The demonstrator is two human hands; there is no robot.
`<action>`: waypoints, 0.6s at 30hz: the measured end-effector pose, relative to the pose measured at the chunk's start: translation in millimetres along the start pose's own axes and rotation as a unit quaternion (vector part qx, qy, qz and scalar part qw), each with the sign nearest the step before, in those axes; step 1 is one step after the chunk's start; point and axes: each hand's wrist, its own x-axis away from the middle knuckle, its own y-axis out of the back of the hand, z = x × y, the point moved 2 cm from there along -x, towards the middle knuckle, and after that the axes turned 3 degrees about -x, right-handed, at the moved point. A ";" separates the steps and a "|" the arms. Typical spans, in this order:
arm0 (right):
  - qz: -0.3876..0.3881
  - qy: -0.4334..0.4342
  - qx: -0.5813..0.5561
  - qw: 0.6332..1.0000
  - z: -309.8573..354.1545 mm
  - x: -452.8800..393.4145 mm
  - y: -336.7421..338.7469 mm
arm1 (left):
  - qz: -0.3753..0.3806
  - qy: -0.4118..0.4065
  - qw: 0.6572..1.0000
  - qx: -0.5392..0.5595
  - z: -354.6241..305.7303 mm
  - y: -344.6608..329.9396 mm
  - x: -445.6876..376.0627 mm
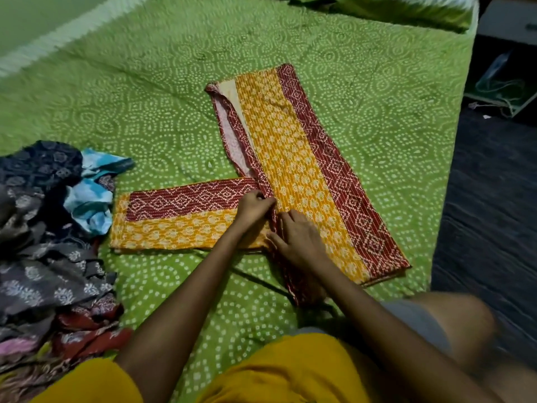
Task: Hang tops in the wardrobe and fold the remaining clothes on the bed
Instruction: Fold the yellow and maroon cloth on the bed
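Yellow-red garment (305,170): thin, soft, light, w/ creases likely to slip; best taken at red edge. Left hand (252,206) pinching it, right hand (299,239) pressing flat.

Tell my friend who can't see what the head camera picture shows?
Two hands fold a yellow and red patterned garment on a green bedspread. The left hand pinches its red edge; the right hand presses beside it. A pile of clothes lies left.
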 end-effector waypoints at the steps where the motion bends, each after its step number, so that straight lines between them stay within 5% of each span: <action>1: -0.019 -0.006 -0.013 1.000 7.8 -9.1 -0.9 | 0.004 0.008 1.000 0.023 -0.5 0.4 -7.3; 5: -0.057 -0.028 -0.057 0.996 24.2 -49.0 -9.7 | 0.024 0.056 0.980 0.189 -0.8 6.1 -43.7; 11: -0.094 -0.060 -0.130 0.985 27.7 -97.3 -18.9 | 0.034 0.056 0.974 0.219 -9.0 24.2 -118.9; 18: -0.054 -0.048 -0.074 0.995 37.5 -141.9 -22.6 | 0.037 0.064 0.962 0.263 -36.9 58.4 -232.4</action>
